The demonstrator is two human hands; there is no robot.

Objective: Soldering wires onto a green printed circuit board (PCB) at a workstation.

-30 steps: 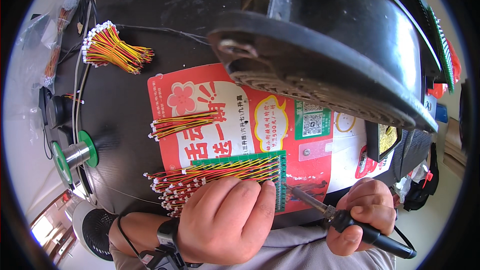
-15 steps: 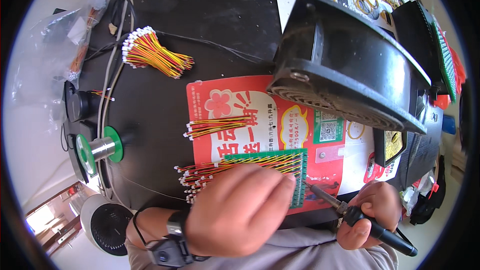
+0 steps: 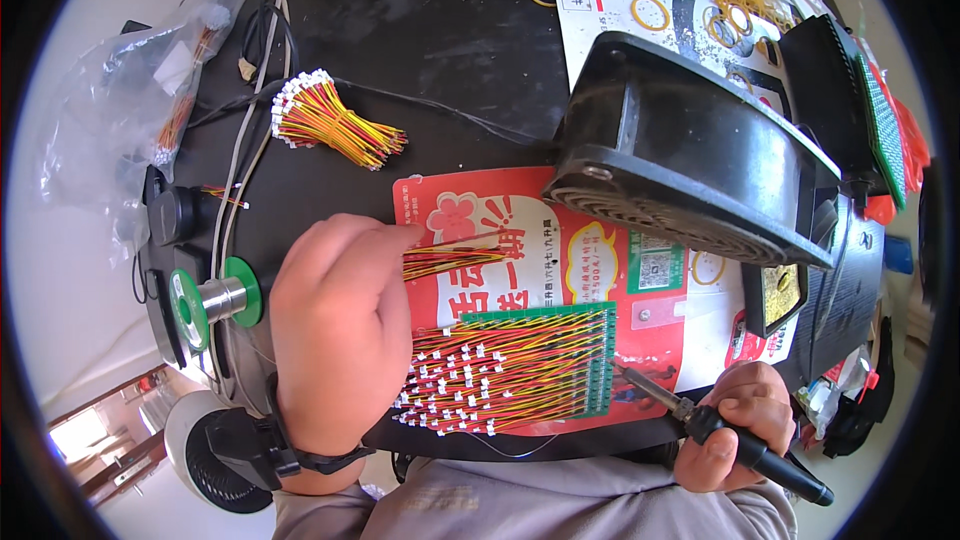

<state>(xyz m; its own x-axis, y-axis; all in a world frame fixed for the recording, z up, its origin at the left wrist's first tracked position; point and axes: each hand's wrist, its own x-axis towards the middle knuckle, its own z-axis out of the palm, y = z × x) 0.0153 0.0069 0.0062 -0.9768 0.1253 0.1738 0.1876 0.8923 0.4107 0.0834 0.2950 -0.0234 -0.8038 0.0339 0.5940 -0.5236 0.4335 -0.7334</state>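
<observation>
My left hand (image 3: pixel 340 315) is curled over the white-plug end of a small row of red, black and yellow wires (image 3: pixel 455 258) on the red printed sheet. Its fingertips are mostly hidden, so what they pinch does not show. My right hand (image 3: pixel 738 430) is closed round the black handle of a soldering iron (image 3: pixel 768 464), its tip pointing left toward the right edge of a green circuit board (image 3: pixel 600 375). Many wires with white connectors (image 3: pixel 470 365) lie across that board, their bare ends along its right side.
A black fan (image 3: pixel 690 160) stands behind the board. Beside it is a tip-cleaning tray (image 3: pixel 775 298) with yellow filling. A tied wire bundle (image 3: pixel 340 125), a solder spool (image 3: pixel 222 298), cables (image 3: pixel 245 130) and a plastic bag (image 3: pixel 110 110) are at left. Rubber bands (image 3: pixel 650 13) lie at the back.
My left hand has moved left and back, from above the circuit board to the small row of wires, uncovering the wires on the board. My right hand keeps hold of the soldering iron, barely shifted.
</observation>
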